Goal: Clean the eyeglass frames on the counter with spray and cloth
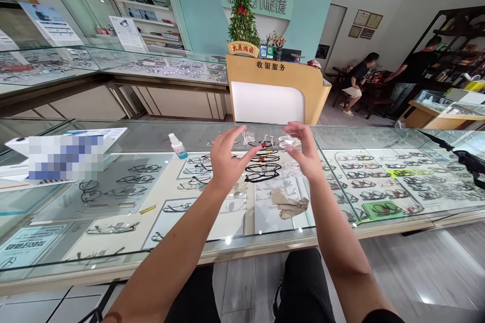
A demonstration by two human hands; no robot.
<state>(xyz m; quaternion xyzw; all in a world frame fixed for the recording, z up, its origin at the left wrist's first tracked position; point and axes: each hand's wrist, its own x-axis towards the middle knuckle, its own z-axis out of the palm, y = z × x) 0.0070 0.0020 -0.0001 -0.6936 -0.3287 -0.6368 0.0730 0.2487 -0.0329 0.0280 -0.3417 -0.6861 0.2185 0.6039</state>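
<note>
My left hand (pixel 229 156) is raised over the glass display counter (pixel 248 250), its thumb and fingers apart and nothing visibly held. Opposite it, my right hand (pixel 305 151) is curved the same way, also with a gap between thumb and fingers. Between and beyond the hands are some clear-rimmed eyeglasses (pixel 288 140); whether they lie on the glass or under it I cannot tell. A column of dark-framed eyeglasses (pixel 262 175) shows between my wrists. A crumpled beige cloth (pixel 290 205) lies near my right forearm. Left of my left hand stands a small white spray bottle (pixel 178 146).
White papers or boxes (pixel 113 133) lie on the counter's left end. Rows of eyeglasses (pixel 364 183) fill the case at right, with a black strap (pixel 473 164) at its far end. A wooden cashier desk (pixel 276 73) stands ahead. Two people (pixel 358 78) are at the back right.
</note>
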